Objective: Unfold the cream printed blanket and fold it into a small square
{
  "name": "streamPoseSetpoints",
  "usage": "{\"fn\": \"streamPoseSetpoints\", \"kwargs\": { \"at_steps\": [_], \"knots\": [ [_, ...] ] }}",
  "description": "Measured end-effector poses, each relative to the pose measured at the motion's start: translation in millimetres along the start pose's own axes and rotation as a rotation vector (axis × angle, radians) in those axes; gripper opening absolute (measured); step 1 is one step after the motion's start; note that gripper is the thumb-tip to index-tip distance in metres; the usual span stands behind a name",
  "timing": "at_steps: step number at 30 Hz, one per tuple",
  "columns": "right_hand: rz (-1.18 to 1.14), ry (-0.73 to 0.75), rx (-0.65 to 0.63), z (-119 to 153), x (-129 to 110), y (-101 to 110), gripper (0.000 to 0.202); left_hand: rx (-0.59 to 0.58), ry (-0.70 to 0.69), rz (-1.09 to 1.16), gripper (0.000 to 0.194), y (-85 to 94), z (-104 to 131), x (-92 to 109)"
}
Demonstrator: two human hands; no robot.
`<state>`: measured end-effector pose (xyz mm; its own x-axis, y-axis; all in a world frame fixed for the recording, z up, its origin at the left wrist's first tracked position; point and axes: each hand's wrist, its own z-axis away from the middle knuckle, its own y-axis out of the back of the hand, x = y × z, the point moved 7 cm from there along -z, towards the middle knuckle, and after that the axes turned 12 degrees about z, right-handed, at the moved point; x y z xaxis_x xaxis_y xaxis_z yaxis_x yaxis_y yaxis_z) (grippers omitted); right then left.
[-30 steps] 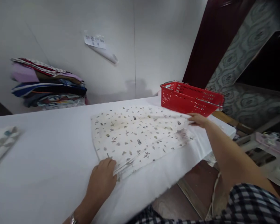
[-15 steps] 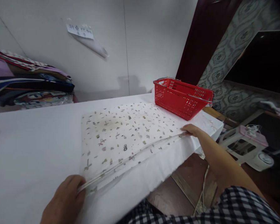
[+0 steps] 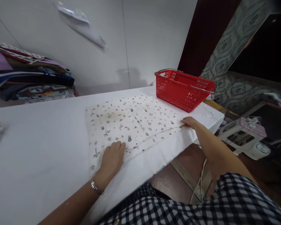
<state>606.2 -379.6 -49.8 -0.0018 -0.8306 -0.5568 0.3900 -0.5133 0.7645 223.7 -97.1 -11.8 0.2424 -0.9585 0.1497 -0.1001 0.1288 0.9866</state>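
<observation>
Right grip: the right hand point(image 3: 189, 122) has thumb and fingers closed on the near right corner of the printed cloth point(image 3: 119, 122).
Left grip: the left hand point(image 3: 113, 159) lies palm down on the near edge, fingers together and slightly bent; whether they pinch fabric or only press it, I cannot tell.
Cloth: spread on the white-covered table point(image 3: 37, 140), between the two grips and reaching away beyond them.
Near edge: layered lines run from the left grip to the right grip, with a narrow strip showing on the body side.
Good handling: hold the right corner lightly as an anchor and sweep the left palm outward along the edge, flat rather than clawed, so the layers lie even.
Tension: a gentle pull seems enough; a hard one would likely skew the thin fabric and drag its far side.
Crease: a faint line crosses the middle, beyond both grips; pressing from there outward should settle it.
Red basket point(image 3: 175, 93): just beyond the right grip, beside the cloth's far right side; the right elbow and fabric are best swung clear of it.
Writing: marks on the curled wall sheet point(image 3: 84, 28), beyond the left grip, are too blurred to read.
Brands: none legible on basket or cloth.
</observation>
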Motion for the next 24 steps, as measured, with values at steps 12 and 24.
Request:
{"fn": "streamPoseSetpoints", "kwargs": {
  "at_steps": [12,24],
  "knots": [
    [-0.056,-0.066,-0.006,15.6,16.5,3.3,0.018,-0.232,-0.086,0.156,0.027,-6.4,25.8,10.0],
    [0.179,-0.063,0.055,17.5,15.3,5.6,0.005,-0.163,-0.142,0.133,0.029,-16.3,26.1,11.1]
  ]
}}
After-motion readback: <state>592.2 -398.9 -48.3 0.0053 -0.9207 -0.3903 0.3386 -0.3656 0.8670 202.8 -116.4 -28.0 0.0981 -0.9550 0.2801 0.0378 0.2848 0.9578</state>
